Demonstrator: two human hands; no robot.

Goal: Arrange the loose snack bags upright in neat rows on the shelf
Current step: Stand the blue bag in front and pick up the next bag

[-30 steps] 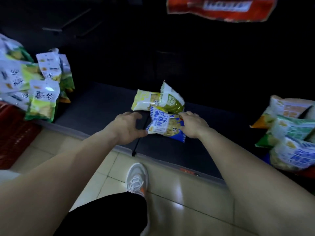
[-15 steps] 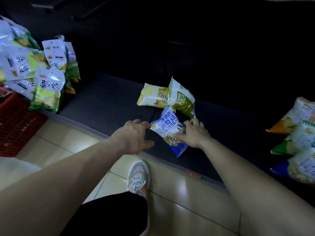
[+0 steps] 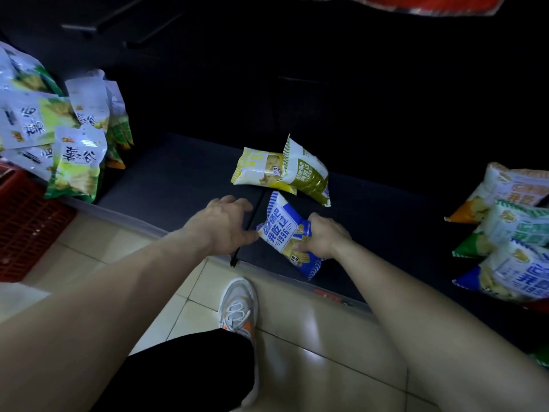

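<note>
Near the front edge of the dark low shelf [image 3: 184,179], a blue-and-white snack bag [image 3: 285,233] lies tilted, its top corner pointing away and its serrated blue bottom seam hanging toward the floor tiles. White face panel, blue script and "1996" printed on it, yellowish snack picture lower down. Right hand [image 3: 325,236] is closed on the bag's right edge, fingers curled over the front. Left hand [image 3: 225,226] is spread open, fingertips just touching the bag's left edge, gripping nothing. Just behind, a yellow bag [image 3: 258,169] lies flat, with an olive-green bag [image 3: 309,173] leaning partly over it. Well apart to the right, a pile of similar bags [image 3: 511,233]; to the left, larger green-and-white bags [image 3: 77,162] leaning in a cluster above a red crate [image 3: 26,224]. White sneaker [image 3: 237,307] on the tiles below.
</note>
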